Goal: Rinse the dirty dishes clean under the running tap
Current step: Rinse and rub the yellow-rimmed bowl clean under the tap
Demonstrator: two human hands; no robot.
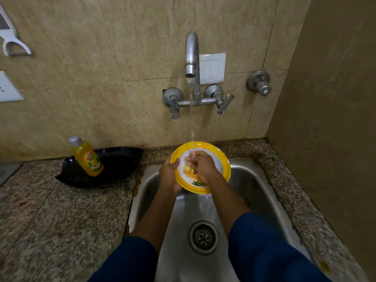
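A plate (220,159) with a yellow rim and a printed white centre is held tilted over the steel sink (254,186). My left hand (168,174) grips its left edge, thumb on the rim. My right hand (200,164) lies on the plate's face with its fingers flat against it. Water runs from the wall tap (191,55) in a thin stream (191,119) and lands on my right hand's fingers and the plate.
A yellow dish-soap bottle (87,156) stands in a black tray (120,165) on the speckled granite counter (61,210) left of the sink. The drain (203,237) lies below my arms. Tap handles (223,103) and a separate valve (260,83) jut from the tiled wall.
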